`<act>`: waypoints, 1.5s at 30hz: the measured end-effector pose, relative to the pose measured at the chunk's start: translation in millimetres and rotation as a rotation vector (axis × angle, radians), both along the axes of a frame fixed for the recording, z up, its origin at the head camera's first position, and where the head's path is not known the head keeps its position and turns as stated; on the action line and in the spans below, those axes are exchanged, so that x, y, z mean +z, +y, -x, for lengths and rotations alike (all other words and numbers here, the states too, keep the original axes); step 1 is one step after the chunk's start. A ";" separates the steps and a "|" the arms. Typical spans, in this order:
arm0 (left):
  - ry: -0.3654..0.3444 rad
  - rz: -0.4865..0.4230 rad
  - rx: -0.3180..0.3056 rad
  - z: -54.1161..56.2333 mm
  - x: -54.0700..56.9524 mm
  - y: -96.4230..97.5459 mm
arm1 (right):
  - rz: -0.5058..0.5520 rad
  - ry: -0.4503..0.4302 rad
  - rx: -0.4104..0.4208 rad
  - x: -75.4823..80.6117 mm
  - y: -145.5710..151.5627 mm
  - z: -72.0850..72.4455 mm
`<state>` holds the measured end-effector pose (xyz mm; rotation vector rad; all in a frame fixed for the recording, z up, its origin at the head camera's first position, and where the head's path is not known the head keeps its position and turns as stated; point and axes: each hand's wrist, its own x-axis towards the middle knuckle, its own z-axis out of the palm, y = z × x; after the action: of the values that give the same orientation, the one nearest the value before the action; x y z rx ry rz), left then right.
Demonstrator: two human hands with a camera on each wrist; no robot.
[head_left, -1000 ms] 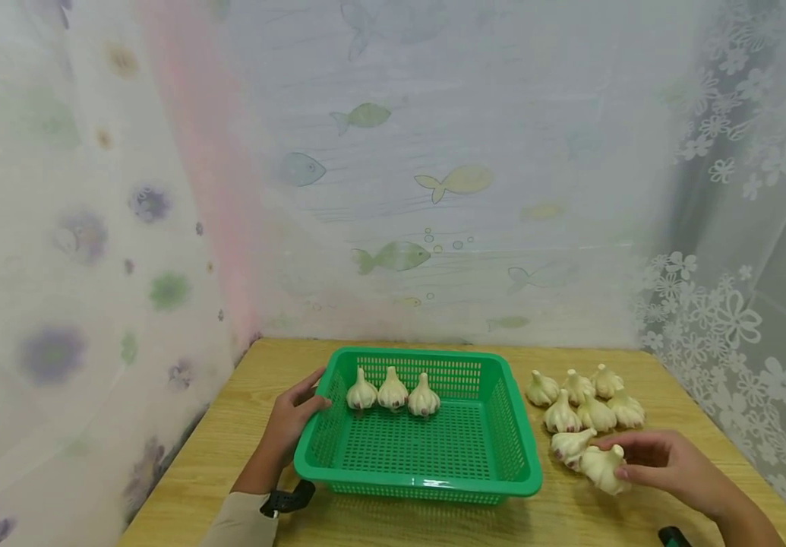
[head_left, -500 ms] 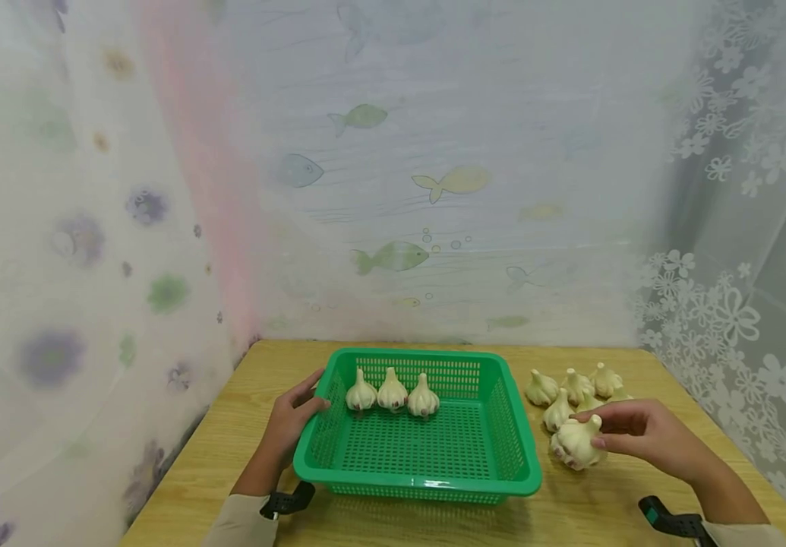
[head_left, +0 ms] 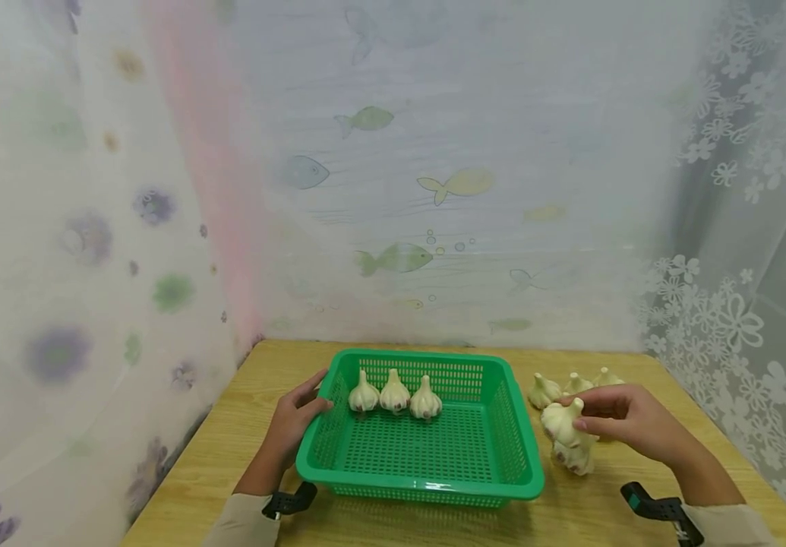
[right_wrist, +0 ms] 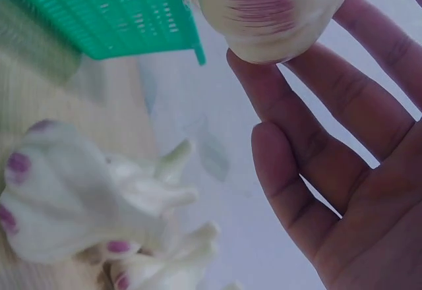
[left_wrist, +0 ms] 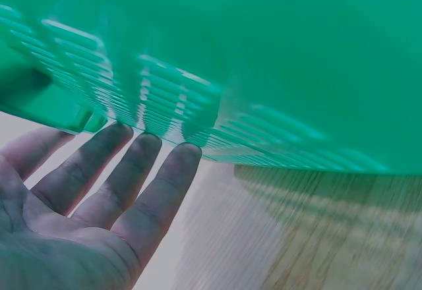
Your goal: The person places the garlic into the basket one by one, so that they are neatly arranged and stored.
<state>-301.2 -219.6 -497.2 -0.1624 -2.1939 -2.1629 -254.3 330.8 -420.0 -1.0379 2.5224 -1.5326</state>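
A garlic bulb (head_left: pixel 560 424) is pinched between thumb and fingers of the right hand (head_left: pixel 632 419), just beside a green basket (head_left: pixel 420 485) and other bulbs (head_left: pixel 544 392), while the left hand (head_left: pixel 295 418) holds the basket's side, thumb over the rim, fingers spread outside.

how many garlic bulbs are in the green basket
3: left bulb, middle bulb and right bulb, in a row near the back wall of the basket.

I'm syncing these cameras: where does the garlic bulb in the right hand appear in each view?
Head: garlic bulb, lower right, beside the green basket.
Left wrist: not in it.
Right wrist: garlic bulb at top edge, right of centre.
Shared landmark: the green basket, in all three.
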 end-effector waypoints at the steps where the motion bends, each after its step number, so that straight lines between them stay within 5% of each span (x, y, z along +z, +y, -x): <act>1: -0.002 -0.001 0.000 0.0 -0.2 0.3 | 0.000 0.007 0.003 0.5 -1.3 1.1; 7: -0.005 -0.007 0.000 0.3 -0.3 2.7 | 0.008 0.021 0.023 5.5 -9.6 6.8; 17: -0.010 -0.003 0.002 1.2 0.2 2.2 | -0.081 -0.007 -0.141 15.9 -28.9 20.4; 45: -0.005 -0.008 -0.011 2.8 -1.4 -2.0 | -0.217 -0.015 -0.163 23.1 -96.9 65.0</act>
<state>-303.9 -221.7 -498.6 -0.1688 -2.1918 -2.1803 -319.3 233.8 -396.9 -0.8085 2.7451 -1.2533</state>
